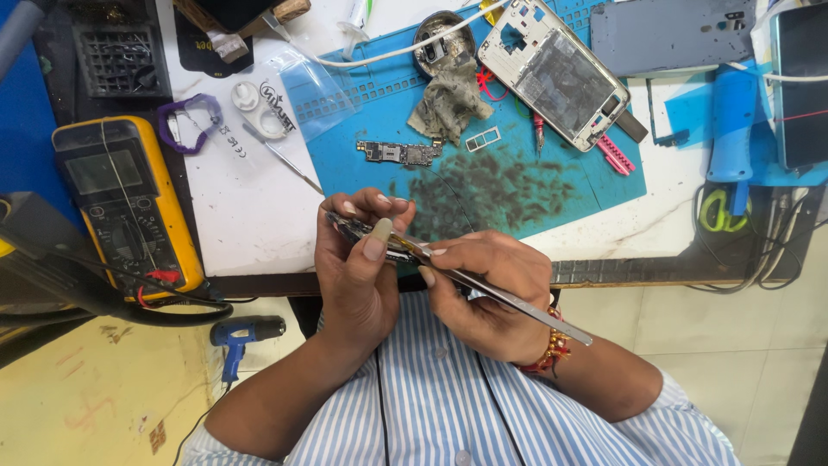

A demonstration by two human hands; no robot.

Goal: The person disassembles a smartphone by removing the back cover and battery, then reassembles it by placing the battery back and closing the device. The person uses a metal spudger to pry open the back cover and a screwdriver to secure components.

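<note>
- The counter (250, 216) carries a blue repair mat (595, 185) at 12 o'clock, a phone frame (552, 73) at 1 o'clock on it, and a yellow multimeter (125, 203) at 9 o'clock.
- The left hand (358, 267), thumb up and fingers curled shut, grips a small circuit board (358, 229) at centre, raised over the counter's near edge.
- The right hand (487, 293), closed pen-fashion, holds metal tweezers (483, 286), tips at the board.
- Judged step: picking at a part on the board; next calls for a steady, fine tip placement.
</note>
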